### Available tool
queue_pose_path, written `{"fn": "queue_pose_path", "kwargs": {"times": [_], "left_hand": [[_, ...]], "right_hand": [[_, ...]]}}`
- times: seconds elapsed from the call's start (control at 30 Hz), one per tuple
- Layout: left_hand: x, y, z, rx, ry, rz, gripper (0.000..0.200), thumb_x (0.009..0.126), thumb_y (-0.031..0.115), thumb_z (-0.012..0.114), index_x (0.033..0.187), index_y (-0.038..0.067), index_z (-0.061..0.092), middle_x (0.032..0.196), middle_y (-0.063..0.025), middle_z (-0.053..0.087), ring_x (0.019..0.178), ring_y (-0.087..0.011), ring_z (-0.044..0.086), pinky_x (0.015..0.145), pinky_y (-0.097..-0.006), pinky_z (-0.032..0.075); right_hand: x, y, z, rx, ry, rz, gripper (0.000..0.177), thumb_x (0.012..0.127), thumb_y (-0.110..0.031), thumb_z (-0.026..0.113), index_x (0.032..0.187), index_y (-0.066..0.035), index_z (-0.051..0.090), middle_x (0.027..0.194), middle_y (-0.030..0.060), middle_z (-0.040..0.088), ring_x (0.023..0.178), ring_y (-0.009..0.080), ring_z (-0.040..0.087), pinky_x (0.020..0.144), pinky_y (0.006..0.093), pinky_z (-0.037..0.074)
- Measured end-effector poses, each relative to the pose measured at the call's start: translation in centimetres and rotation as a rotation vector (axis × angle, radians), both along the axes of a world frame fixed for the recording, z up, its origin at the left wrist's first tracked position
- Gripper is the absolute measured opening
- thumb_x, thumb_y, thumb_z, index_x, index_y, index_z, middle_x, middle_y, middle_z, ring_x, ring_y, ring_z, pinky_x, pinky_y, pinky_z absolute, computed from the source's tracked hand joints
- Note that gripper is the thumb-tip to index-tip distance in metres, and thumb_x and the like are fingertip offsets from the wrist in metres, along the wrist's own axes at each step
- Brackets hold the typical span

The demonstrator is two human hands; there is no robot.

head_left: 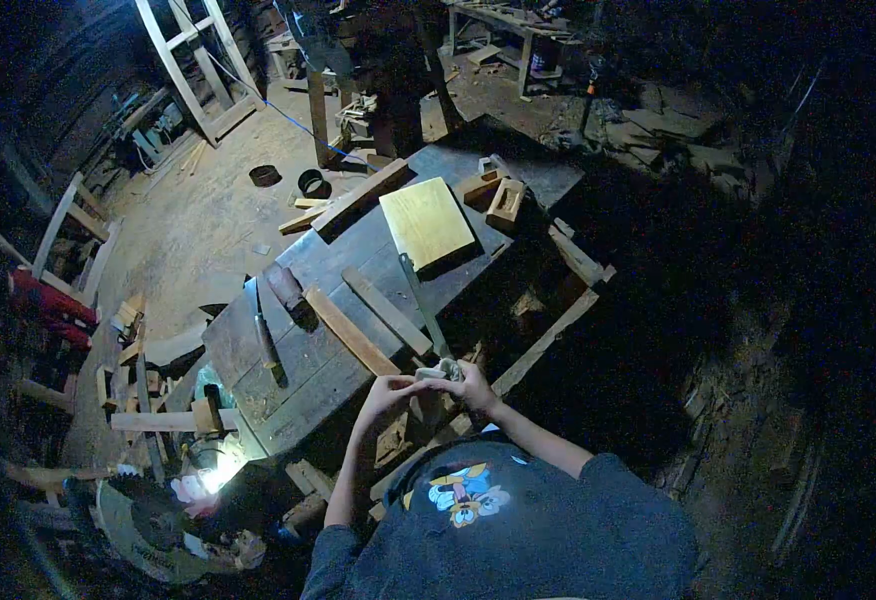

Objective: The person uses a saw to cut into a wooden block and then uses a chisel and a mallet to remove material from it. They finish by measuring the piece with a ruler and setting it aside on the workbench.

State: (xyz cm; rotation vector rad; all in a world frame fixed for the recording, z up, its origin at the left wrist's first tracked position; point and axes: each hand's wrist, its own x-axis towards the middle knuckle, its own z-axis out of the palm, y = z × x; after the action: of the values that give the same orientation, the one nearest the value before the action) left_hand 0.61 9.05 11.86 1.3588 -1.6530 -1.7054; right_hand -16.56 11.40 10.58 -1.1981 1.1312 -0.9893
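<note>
My left hand (390, 391) and my right hand (470, 387) come together at the near edge of the dark workbench (308, 395). Between their fingers is a small pale piece (438, 372), too small to identify, which both hands pinch. Just beyond it lies a long thin metal blade (423, 305), reaching toward a pale yellow board (428, 222). Two narrow wooden strips lie left of the blade, a brown one (350, 331) and a greyer one (388, 312).
A knife with a dark handle (266, 345) and a dark block (285, 287) lie on the bench's left part. A wooden plane (505, 203) stands at the far right. Bottom left are a circular saw (148, 525) and a bright light (222, 470). Someone stands beyond the bench.
</note>
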Motion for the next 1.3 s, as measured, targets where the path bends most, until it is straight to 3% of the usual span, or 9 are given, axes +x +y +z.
{"fn": "queue_pose_path", "kwargs": {"times": [0.37, 0.57, 0.83, 0.93, 1.0, 1.07, 1.13, 1.23, 1.3], "left_hand": [[-1.6, 0.4, 1.0, -0.278, -0.061, 0.318, 0.022, 0.063, 0.020, 0.062, 0.068, -0.001, 0.058, 0.059, -0.0021, 0.056, 0.053, -0.0045, 0.049, 0.051, -0.0183, 0.040], [-2.6, 1.1, 1.4, -0.336, -0.100, 0.507, 0.018, 0.066, 0.014, 0.059, 0.067, -0.003, 0.057, 0.056, -0.0026, 0.056, 0.051, -0.0044, 0.049, 0.048, -0.0187, 0.039], [-1.8, 1.5, -0.6, -0.841, 0.054, 0.563, 0.009, 0.064, 0.009, 0.058, 0.063, 0.001, 0.056, 0.055, -0.0090, 0.055, 0.045, -0.0145, 0.051, 0.045, -0.0212, 0.038], [-1.4, 1.0, 2.0, -0.867, -0.210, 0.625, 0.004, 0.065, 0.007, 0.057, 0.064, 0.003, 0.056, 0.057, -0.0076, 0.055, 0.048, -0.0152, 0.051, 0.047, -0.0238, 0.038], [-0.2, -0.1, -2.0, -0.647, -0.137, 0.638, 0.004, 0.065, 0.008, 0.057, 0.065, 0.004, 0.056, 0.058, -0.0061, 0.054, 0.052, -0.0171, 0.051, 0.052, -0.0257, 0.039], [-0.2, -0.7, -1.5, -0.981, -0.162, 0.654, 0.008, 0.065, 0.012, 0.057, 0.065, 0.004, 0.055, 0.067, -0.0079, 0.055, 0.060, -0.0197, 0.052, 0.055, -0.0275, 0.040], [0.5, -1.5, 0.5, -1.190, -0.297, 0.405, 0.023, 0.064, 0.020, 0.059, 0.078, 0.004, 0.052, 0.076, -0.0105, 0.053, 0.067, -0.0241, 0.051, 0.059, -0.0304, 0.040], [-0.3, 0.0, 1.3, -0.846, -0.381, 0.167, 0.057, 0.057, 0.028, 0.062, 0.102, 0.010, 0.034, 0.080, -0.0122, 0.050, 0.074, -0.0293, 0.049, 0.063, -0.0350, 0.039], [0.0, 1.0, 0.2, -0.703, -0.454, 0.144, 0.056, 0.057, 0.029, 0.062, 0.101, 0.009, 0.032, 0.083, -0.0140, 0.049, 0.074, -0.0303, 0.049, 0.062, -0.0357, 0.039]], "right_hand": [[0.4, -1.2, -2.3, -0.053, -0.007, -0.073, 0.019, 0.069, -0.019, 0.056, 0.078, -0.003, 0.053, 0.071, 0.0014, 0.054, 0.064, 0.0069, 0.048, 0.058, 0.0193, 0.038], [1.0, -1.4, 0.2, 0.180, -0.196, -0.289, 0.016, 0.069, -0.020, 0.054, 0.071, -0.004, 0.052, 0.062, -0.0018, 0.049, 0.056, 0.0047, 0.044, 0.052, 0.0176, 0.035], [1.5, -2.5, -0.8, 0.249, -0.288, -0.436, 0.027, 0.062, -0.026, 0.060, 0.071, -0.008, 0.042, 0.057, -0.0028, 0.041, 0.040, 0.0047, 0.037, 0.035, 0.0191, 0.030], [1.9, -2.8, 0.1, 0.219, -0.403, -0.493, 0.028, 0.063, -0.025, 0.060, 0.072, -0.007, 0.040, 0.055, -0.0020, 0.039, 0.034, 0.0047, 0.033, 0.031, 0.0201, 0.027], [1.6, -3.4, 0.3, 0.186, -0.429, -0.461, 0.026, 0.064, -0.026, 0.059, 0.070, -0.008, 0.040, 0.055, -0.0030, 0.039, 0.036, 0.0040, 0.033, 0.031, 0.0190, 0.027], [1.6, -3.8, 0.4, 0.210, -0.353, -0.461, 0.019, 0.068, -0.024, 0.056, 0.066, -0.012, 0.041, 0.057, -0.0050, 0.039, 0.040, 0.0017, 0.033, 0.035, 0.0156, 0.027], [2.0, -3.9, 1.3, 0.233, -0.342, -0.444, 0.019, 0.068, -0.026, 0.055, 0.066, -0.013, 0.041, 0.056, -0.0057, 0.038, 0.041, 0.0013, 0.033, 0.036, 0.0150, 0.026], [2.7, -3.7, 2.6, 0.340, -0.417, -0.421, 0.019, 0.069, -0.025, 0.055, 0.067, -0.013, 0.040, 0.055, -0.0058, 0.037, 0.041, 0.0009, 0.033, 0.036, 0.0153, 0.027], [3.0, -3.8, 2.9, 0.393, -0.428, -0.375, 0.019, 0.070, -0.025, 0.054, 0.068, -0.012, 0.040, 0.055, -0.0055, 0.036, 0.041, 0.0010, 0.032, 0.036, 0.0155, 0.027]]}}
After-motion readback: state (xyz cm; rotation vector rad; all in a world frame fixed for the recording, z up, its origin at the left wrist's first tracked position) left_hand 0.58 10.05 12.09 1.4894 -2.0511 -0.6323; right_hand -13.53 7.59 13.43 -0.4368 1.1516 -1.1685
